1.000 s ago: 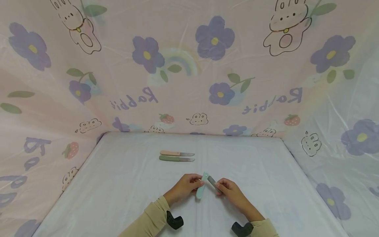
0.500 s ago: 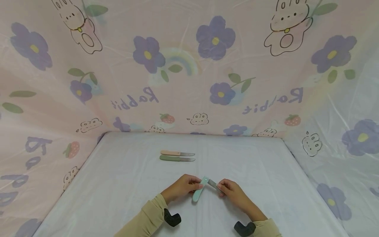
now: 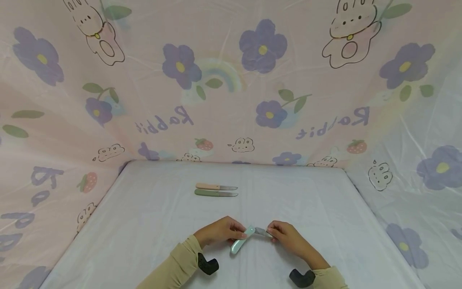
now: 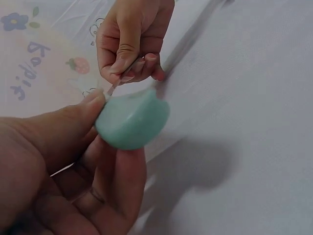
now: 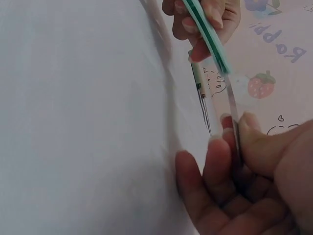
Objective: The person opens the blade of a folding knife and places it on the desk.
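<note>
Thumb and fingers of my left hand [image 3: 221,233] pinch the mint-green handle of a folding knife [image 3: 238,245] near its pivot. Its metal blade [image 3: 260,231] sticks out to the right at a wide angle from the handle. My right hand [image 3: 288,237] pinches the blade toward its tip, which the fingers hide. In the left wrist view, the rounded butt of the handle [image 4: 134,117] points at the camera. From the right wrist, the slot along the handle [image 5: 209,36] shows dark green, and the thin blade [image 5: 233,103] runs down between thumb and fingers.
Farther back on the white-covered table [image 3: 155,224] lie two knives side by side with blades out to the right. One has a peach handle [image 3: 207,186], the other a green handle [image 3: 206,193]. Printed sheets [image 3: 223,120] wall the table at the back and sides.
The blade has swung farther out from the mint-green handle, widening the angle between them. Both hands have come a little nearer and slightly apart. The two other knives have stayed put.
</note>
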Demonstrator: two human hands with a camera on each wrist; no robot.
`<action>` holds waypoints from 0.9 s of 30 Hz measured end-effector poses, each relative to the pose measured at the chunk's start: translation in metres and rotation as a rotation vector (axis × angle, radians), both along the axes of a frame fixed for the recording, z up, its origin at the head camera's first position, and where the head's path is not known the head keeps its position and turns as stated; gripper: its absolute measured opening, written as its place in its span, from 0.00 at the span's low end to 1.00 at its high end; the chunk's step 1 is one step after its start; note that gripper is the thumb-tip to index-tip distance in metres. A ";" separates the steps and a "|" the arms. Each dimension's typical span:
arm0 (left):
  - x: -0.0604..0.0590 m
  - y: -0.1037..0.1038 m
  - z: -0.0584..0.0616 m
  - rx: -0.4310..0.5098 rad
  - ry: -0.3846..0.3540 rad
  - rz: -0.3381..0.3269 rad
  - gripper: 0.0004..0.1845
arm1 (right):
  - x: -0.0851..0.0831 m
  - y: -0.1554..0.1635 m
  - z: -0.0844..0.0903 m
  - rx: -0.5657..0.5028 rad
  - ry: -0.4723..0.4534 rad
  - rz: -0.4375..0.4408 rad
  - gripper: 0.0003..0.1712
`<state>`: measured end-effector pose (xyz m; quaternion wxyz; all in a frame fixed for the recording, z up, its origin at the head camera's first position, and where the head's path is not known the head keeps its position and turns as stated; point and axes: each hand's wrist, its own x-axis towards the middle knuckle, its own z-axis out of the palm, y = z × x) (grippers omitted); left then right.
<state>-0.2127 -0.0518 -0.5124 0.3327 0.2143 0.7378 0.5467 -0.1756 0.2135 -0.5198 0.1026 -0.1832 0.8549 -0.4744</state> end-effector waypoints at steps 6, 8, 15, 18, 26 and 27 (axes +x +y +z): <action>0.001 -0.002 0.001 -0.037 -0.005 -0.063 0.12 | 0.000 0.001 0.002 0.070 0.031 0.052 0.12; 0.001 -0.003 0.002 -0.046 -0.005 -0.079 0.12 | 0.001 0.001 0.004 0.078 0.025 0.064 0.12; 0.002 -0.006 0.004 -0.051 -0.015 -0.167 0.12 | 0.001 0.001 0.006 0.079 0.037 0.117 0.10; 0.003 -0.008 0.006 -0.038 -0.050 -0.223 0.12 | 0.002 0.000 0.006 0.081 0.035 0.150 0.10; 0.006 -0.012 0.009 -0.088 -0.095 -0.327 0.13 | 0.005 -0.005 0.004 0.117 0.056 0.221 0.09; 0.006 -0.012 0.010 -0.097 -0.092 -0.339 0.13 | 0.005 -0.006 0.004 0.117 0.054 0.231 0.09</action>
